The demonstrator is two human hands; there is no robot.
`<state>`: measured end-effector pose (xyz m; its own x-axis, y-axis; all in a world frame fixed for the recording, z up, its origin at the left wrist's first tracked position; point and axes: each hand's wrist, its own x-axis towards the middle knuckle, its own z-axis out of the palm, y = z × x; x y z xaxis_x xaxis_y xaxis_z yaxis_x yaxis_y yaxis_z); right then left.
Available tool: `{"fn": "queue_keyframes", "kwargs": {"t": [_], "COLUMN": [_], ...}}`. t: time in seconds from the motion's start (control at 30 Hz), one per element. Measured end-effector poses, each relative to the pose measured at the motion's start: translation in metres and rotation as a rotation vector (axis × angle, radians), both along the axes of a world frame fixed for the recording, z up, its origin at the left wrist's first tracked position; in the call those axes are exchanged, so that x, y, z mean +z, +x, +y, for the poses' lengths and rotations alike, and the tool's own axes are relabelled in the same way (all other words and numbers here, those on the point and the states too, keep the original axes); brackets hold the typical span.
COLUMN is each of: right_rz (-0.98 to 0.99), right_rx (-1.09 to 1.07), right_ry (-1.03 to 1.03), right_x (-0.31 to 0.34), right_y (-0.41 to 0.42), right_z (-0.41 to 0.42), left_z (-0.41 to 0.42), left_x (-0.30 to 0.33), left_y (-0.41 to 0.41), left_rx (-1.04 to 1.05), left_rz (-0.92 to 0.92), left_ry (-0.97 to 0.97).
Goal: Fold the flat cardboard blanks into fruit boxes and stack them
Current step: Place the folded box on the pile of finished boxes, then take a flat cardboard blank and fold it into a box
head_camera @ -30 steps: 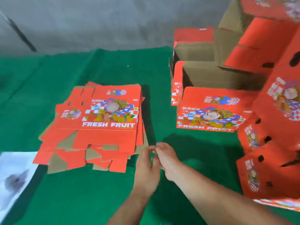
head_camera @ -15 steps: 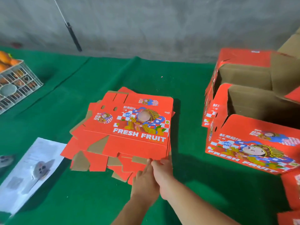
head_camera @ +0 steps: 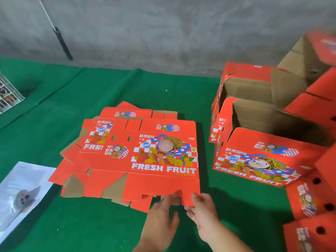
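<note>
A pile of flat red cardboard blanks (head_camera: 127,160) printed "FRESH FRUIT" lies on the green cloth (head_camera: 91,230) in the middle of the view. The top blank (head_camera: 163,182) sits shifted to the right on the pile. Both hands are at its near right flap. My right hand (head_camera: 202,210) pinches the flap's corner with the thumb on top. My left hand (head_camera: 161,215) reaches to the flap's near edge with its fingers extended and touches it. Several folded red boxes (head_camera: 254,157) are stacked at the right, lying on their sides with brown insides showing.
A white printed sheet (head_camera: 23,193) lies on the cloth at the left. A wire crate (head_camera: 9,95) shows at the far left edge. A black-handled pole (head_camera: 62,44) leans on the grey wall behind. More red boxes (head_camera: 312,206) crowd the right edge.
My hands moved from the bare cloth, where they touched each other, to the near edge of the top blank. The view swung left and nearer to the pile.
</note>
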<state>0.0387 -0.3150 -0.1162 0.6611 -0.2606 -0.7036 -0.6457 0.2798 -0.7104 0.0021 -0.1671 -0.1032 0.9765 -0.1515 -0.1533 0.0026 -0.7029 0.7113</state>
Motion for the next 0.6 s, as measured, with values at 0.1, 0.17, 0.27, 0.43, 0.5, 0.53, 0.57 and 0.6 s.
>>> {"fn": "queue_keyframes", "kwargs": {"t": [0.1,0.17,0.27,0.43,0.5,0.53,0.57,0.6], "right_rz": [-0.032,-0.074,-0.132,-0.207,-0.224,-0.223,-0.221,-0.226], "right_rx": [-0.139,-0.15,-0.155,-0.205,-0.208,-0.203,-0.198,-0.192], "right_ry": [0.069,0.109,0.121,0.04,0.009,-0.012,-0.033,-0.054], "right_x": [0.003,0.007,0.017,0.04,0.051,0.055,0.06,0.064], "right_y": [-0.036,-0.054,-0.077,-0.099,-0.105,-0.108,-0.11,-0.113], "right_z": [-0.034,-0.051,-0.067,-0.075,-0.074,-0.075,-0.075,-0.075], "left_z": [0.002,0.011,0.03,0.055,0.069,0.076,0.082,0.086], "left_x": [-0.004,0.002,0.015,0.031,0.038,0.038,0.038,0.037], "left_y": [-0.016,-0.027,-0.043,-0.055,-0.053,-0.053,-0.055,-0.056], "left_rx": [0.064,0.288,0.467,0.46,0.456,0.446,0.437,0.422], "left_rz": [-0.172,-0.253,-0.217,-0.025,0.072,0.078,0.066,0.053], "left_ry": [0.03,0.066,0.17,0.339,0.252,0.154,0.065,-0.008]}}
